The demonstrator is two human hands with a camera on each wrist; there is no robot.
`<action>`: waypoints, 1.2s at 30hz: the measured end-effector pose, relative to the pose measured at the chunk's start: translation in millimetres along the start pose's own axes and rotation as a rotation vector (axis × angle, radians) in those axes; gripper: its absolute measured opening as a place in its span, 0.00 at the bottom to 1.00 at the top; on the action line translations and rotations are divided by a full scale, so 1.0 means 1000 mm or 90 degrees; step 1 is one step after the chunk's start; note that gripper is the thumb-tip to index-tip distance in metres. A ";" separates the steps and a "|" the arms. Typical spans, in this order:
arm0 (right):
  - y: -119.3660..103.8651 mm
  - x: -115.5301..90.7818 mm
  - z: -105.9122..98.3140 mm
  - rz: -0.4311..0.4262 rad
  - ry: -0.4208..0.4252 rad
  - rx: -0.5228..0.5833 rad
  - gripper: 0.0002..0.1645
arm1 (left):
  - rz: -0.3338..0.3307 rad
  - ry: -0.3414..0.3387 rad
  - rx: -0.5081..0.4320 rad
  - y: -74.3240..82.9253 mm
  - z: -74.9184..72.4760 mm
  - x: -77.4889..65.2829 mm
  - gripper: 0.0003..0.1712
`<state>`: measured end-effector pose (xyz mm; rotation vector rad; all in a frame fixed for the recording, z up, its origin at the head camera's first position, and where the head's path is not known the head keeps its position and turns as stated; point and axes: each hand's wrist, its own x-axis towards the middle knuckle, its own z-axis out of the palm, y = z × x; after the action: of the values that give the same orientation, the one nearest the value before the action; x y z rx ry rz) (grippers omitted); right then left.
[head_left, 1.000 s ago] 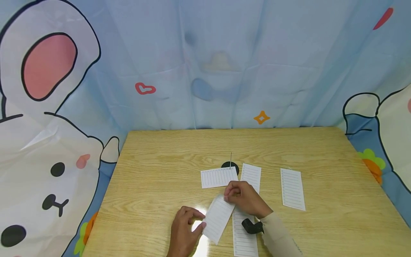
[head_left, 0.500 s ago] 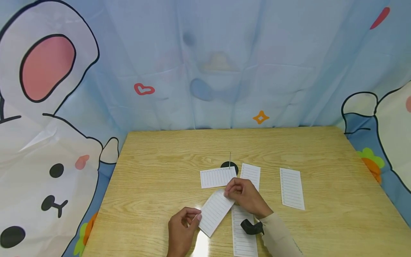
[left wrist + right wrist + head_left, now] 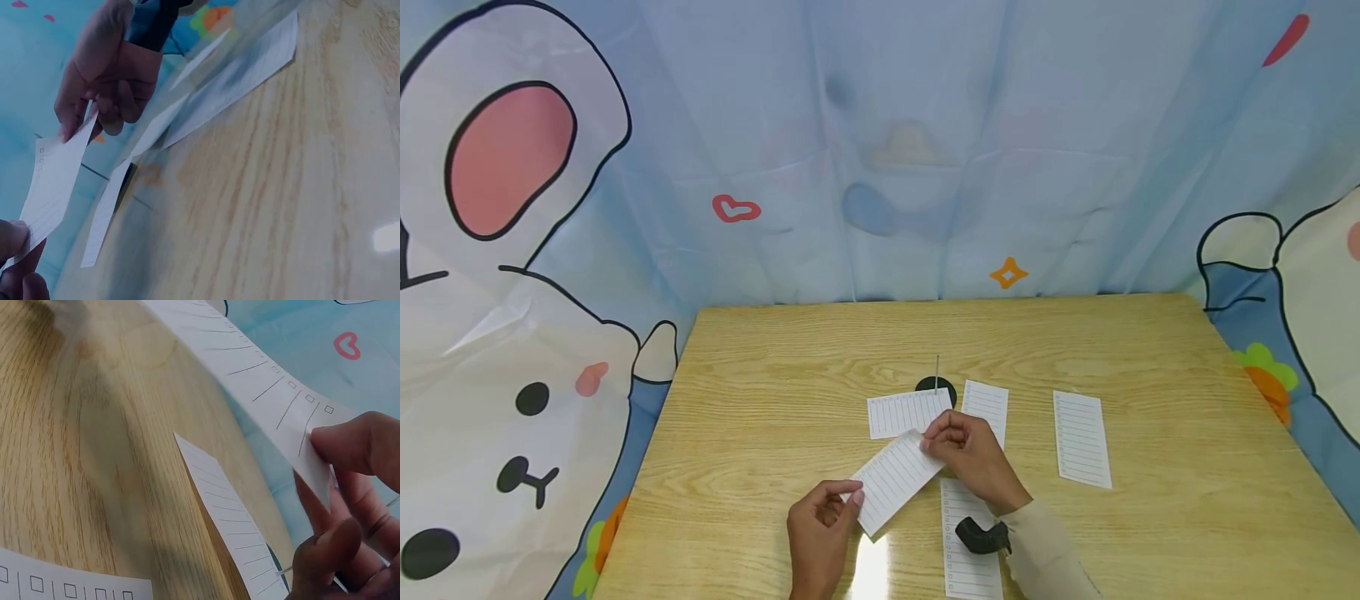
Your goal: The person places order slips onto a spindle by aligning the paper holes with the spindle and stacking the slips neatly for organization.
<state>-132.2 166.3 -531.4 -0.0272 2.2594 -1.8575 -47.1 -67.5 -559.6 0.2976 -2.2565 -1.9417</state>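
Note:
Both hands hold a white checklist sheet [image 3: 895, 483], lined and with a row of small boxes along one edge. My left hand [image 3: 822, 533] pinches its lower left end between thumb and fingers. At the upper right end, my right hand [image 3: 973, 454] pinches a corner, and the sheet [image 3: 250, 375] bends slightly in the right wrist view. Just beyond stands a paper spike [image 3: 927, 384], a thin upright rod on a round black base. A second checklist sheet [image 3: 906, 414] lies sideways, with its edge at the rod and covering part of the base.
More checklist sheets lie on the wooden table [image 3: 760, 392]: one sheet [image 3: 988, 400] right of the spike, one sheet [image 3: 958, 550] under the right wrist, and one sheet [image 3: 1082, 442] farther right. A blue cartoon curtain [image 3: 880, 250] hangs behind the table.
The held sheet has turned clockwise toward sideways and moved a little up and left. My left hand has regripped its lower left end, while the right hand has risen slightly.

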 end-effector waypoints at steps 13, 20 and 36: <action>-0.002 -0.002 0.001 -0.112 -0.010 0.007 0.06 | 0.043 0.028 -0.062 0.010 -0.006 0.009 0.03; -0.002 -0.004 0.000 -0.145 -0.019 0.006 0.09 | 0.049 0.033 -0.072 0.013 -0.007 0.012 0.03; -0.008 -0.006 -0.003 -0.162 0.006 0.050 0.07 | 0.069 0.067 -0.101 0.018 -0.005 0.018 0.05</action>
<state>-127.8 168.1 -522.6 -0.3076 2.2766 -2.0727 -64.5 -74.6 -540.8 0.2452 -1.9977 -1.9844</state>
